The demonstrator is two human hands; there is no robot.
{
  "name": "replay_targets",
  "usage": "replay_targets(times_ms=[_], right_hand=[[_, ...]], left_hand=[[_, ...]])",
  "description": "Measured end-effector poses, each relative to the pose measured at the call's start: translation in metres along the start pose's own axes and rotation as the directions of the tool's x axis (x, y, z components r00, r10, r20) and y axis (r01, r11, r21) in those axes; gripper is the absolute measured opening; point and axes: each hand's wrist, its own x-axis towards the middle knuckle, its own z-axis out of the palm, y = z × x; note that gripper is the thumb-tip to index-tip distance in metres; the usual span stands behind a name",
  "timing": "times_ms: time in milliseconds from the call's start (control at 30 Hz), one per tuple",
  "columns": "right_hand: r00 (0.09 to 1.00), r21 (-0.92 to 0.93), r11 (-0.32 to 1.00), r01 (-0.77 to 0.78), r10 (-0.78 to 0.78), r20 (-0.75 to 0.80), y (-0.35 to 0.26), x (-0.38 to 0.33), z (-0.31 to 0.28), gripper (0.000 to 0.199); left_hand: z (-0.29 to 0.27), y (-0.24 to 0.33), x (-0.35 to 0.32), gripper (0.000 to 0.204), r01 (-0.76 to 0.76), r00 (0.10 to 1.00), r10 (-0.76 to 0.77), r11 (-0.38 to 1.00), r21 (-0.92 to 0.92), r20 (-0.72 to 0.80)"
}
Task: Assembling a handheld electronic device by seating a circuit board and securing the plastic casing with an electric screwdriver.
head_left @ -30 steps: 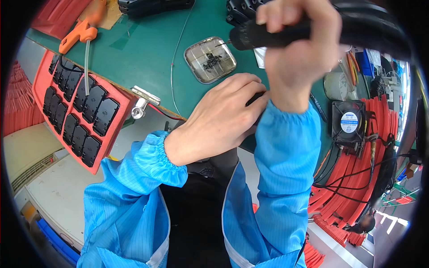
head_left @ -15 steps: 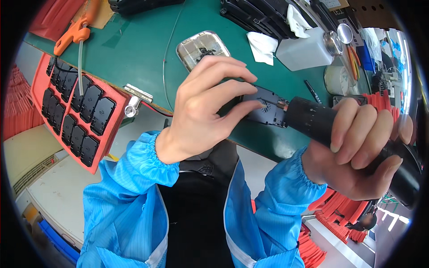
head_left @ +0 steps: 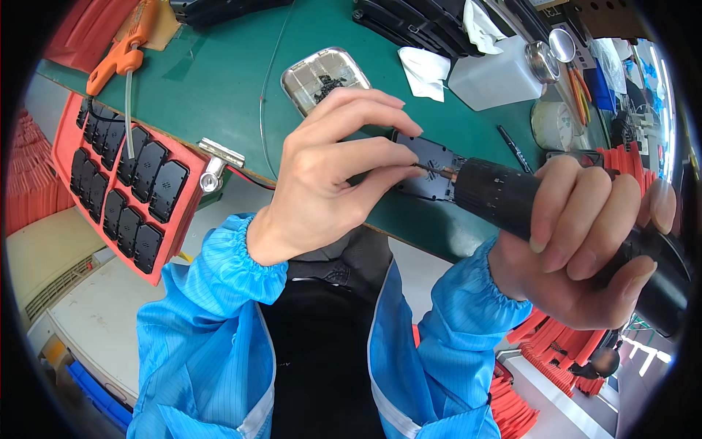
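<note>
Left hand [head_left: 329, 175] pinches the black cover [head_left: 428, 164] above the bench [head_left: 219, 88]. Right hand [head_left: 585, 249] clenches the electric screwdriver [head_left: 512, 197]; bit apparently seated beside the left grip. Off-axis drive risks slipping onto fingers.

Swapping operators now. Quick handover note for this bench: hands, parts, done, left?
Left hand: holds the black part over the mat's near edge, fingertips at the driver's bit.
Right hand: gripped round the black electric driver, bit tip on the part.
Screw tin: on the green mat, behind the left hand.
Red tray: at the left, its pockets filled with black parts.
White bottle and tissue: at the back of the mat.
Done: bit set against the part.
Left: whether the screw is seated cannot be seen; check before releasing.
</note>
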Motion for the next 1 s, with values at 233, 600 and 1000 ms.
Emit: replay_targets(times_ms=[233,600,1000], right_hand=[[1.0,-0.018,1.0,-0.003,0.004,0.026,-0.001,-0.003,-0.004,0.036],[0.987,-0.177,0.975,-0.134,0.147,0.061,-0.015,-0.023,-0.016,0.036],[0.983,-0.187,0.965,-0.183,0.177,-0.045,-0.006,-0.027,-0.008,0.028]], left_hand=[[0.003,0.0,0.001,0.038,-0.002,0.997,0.003,1.0,-0.008,0.081],[0.014,0.006,-0.002,0.072,-0.043,0.959,-0.032,0.966,0.254,0.283],[0.015,0.004,-0.003,0.069,-0.049,0.956,-0.027,0.967,0.25,0.291]])
